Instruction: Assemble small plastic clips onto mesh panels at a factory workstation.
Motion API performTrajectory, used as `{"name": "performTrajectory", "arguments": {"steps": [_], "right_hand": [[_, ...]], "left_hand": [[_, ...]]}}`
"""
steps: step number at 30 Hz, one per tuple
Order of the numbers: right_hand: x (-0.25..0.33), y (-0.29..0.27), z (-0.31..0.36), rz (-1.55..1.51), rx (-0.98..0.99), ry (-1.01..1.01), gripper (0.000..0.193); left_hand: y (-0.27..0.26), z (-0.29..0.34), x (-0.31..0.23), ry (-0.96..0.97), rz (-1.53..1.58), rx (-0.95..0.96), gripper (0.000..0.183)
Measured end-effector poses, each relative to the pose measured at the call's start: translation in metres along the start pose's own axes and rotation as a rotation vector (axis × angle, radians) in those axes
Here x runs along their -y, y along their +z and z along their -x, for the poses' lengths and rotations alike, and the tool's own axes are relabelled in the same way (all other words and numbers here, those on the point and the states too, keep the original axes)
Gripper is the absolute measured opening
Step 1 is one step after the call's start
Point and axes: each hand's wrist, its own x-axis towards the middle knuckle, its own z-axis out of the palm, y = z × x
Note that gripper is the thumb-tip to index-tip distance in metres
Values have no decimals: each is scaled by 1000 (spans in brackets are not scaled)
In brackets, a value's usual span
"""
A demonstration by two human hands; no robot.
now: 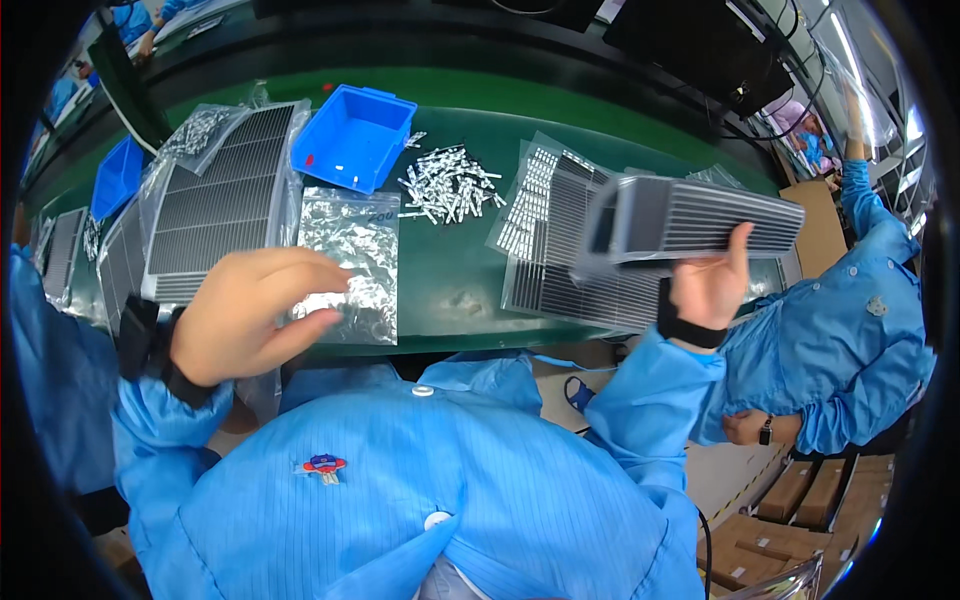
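My right hand (708,288) holds up a stack of dark striped sheets (715,218), thumb over its near edge; clear film hangs around the stack's left end. Below it on the bench lie more striped sheets (565,245) and a sheet with rows of small white pieces (530,200). My left hand (262,310) holds nothing, its fingers curved and apart from the thumb. It hovers beside a clear plastic bag (368,255) lying flat. Behind that hand is another bagged stack of striped sheets (220,200).
A blue bin (350,135) stands at the back, beside a loose pile of small silver-white pieces (450,185). A smaller blue bin (118,178) is on the left of the green bench (450,290). A co-worker in a blue smock (830,330) stands close on the right.
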Motion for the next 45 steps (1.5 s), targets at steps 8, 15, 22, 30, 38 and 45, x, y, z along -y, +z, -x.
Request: {"name": "performTrajectory", "arguments": {"steps": [8, 15, 22, 30, 38, 45], "right_hand": [[37, 11, -4, -8, 123, -18, 32], [-54, -39, 108, 188, -373, 366, 22], [-24, -49, 157, 1043, -321, 370, 29], [5, -113, 95, 2102, 15, -101, 125], [15, -135, 26, 2012, 232, -106, 105], [28, -137, 17, 2177, 393, -197, 112]], "left_hand": [[40, -99, -2, 139, 49, 238, 28], [129, -97, 1, 38, 67, 100, 85], [195, -104, -16, -44, -262, 94, 71], [224, -125, -7, -81, -215, -65, 55], [211, -129, -25, -138, -32, -83, 66], [93, -58, -21, -126, 129, 127, 46]]}}
